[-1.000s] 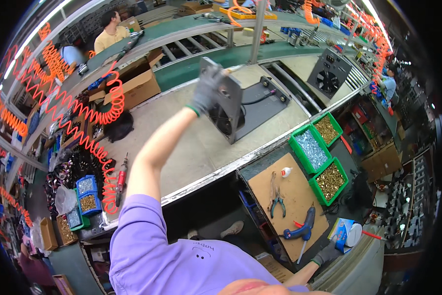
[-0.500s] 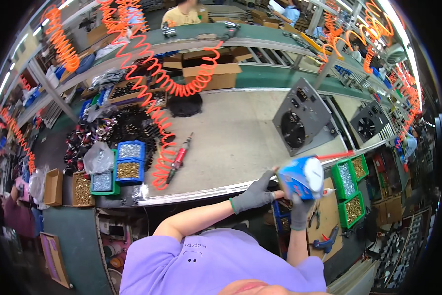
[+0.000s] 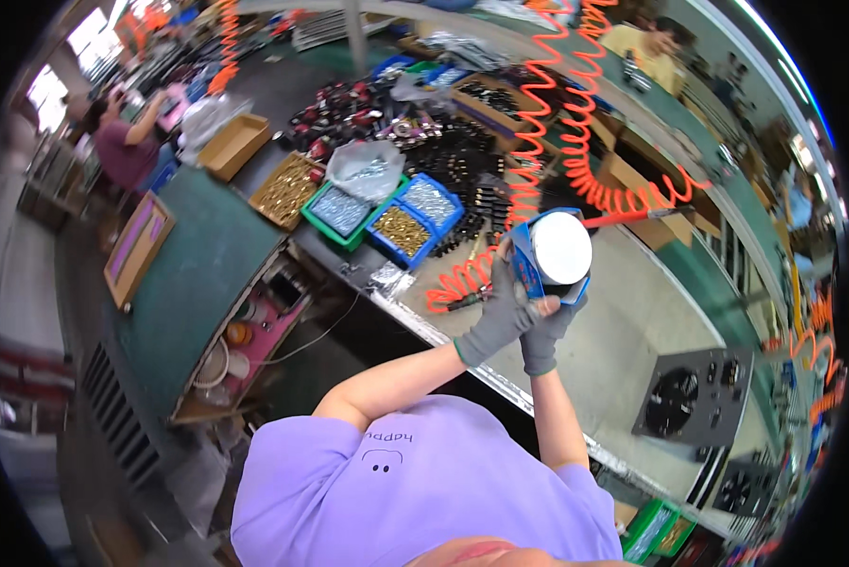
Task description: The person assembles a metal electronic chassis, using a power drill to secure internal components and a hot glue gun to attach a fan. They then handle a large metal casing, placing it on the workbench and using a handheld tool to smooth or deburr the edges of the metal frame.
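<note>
Both my hands, in grey gloves with bare fingertips, hold up a blue printed box above the near edge of the bench. A round white piece, a roll or a lid, sits in its top; I cannot tell which. My left hand closes round its left side, thumb up along it. My right hand grips it from below and right, its fingers partly hidden. A thin red strip shows just right of the box; whether it is joined to it I cannot tell.
Blue bins and a green bin of screws stand left, beside a cardboard tray of brass parts. Orange coiled hoses hang over the bench. A dark panel with a fan lies right. A seated person is far left.
The view has swung left, bringing the bins and left table nearer the middle. My hands carry the blue box along, now farther over the bench toward the bins and hoses.
</note>
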